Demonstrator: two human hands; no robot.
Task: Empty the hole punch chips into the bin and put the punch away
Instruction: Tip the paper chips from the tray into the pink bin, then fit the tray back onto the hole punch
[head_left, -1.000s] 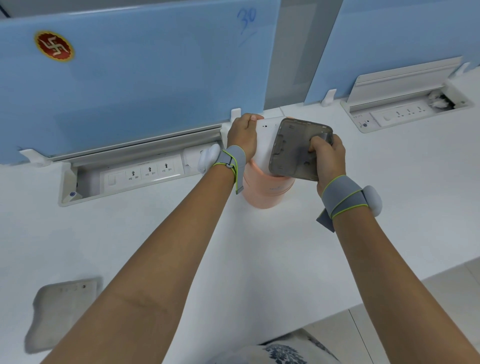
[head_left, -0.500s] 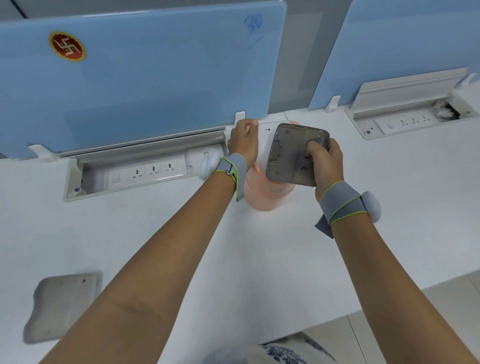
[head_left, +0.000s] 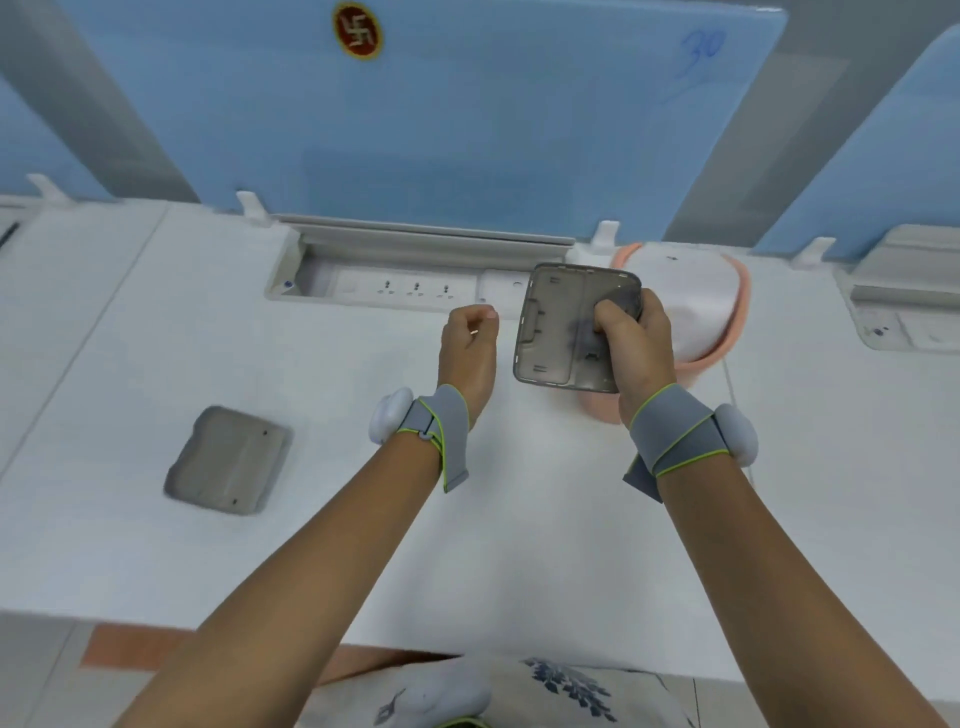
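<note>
We are holding the translucent grey chip tray (head_left: 566, 327) in our right hand (head_left: 631, 343), fingers wrapped around its right edge with the thumb pressing on its inner face, so that it is standing nearly on edge with its hollow side facing us. It is hanging just left of the pink bin (head_left: 727, 332), which is sitting on the white desk (head_left: 519, 519) at about one o'clock from our hands, lined with a white bag. The tray seems tipped like this so that any chips slide out toward the bin; whether chips are still clinging inside, we cannot tell, though a dark smudge is showing near the thumb.

Our left hand (head_left: 467, 348) is hovering just beside the tray at its nine o'clock, fingers curled into a loose fist and gripping nothing. It looks placed there to steady or tap the tray.

The grey punch body (head_left: 228, 460) is lying flat on the desk at about eight o'clock, well apart from both hands, apparently bottom up, probably parked there so both hands are free for emptying. We judge that the tray is yet to be refitted before the punch goes away.
</note>
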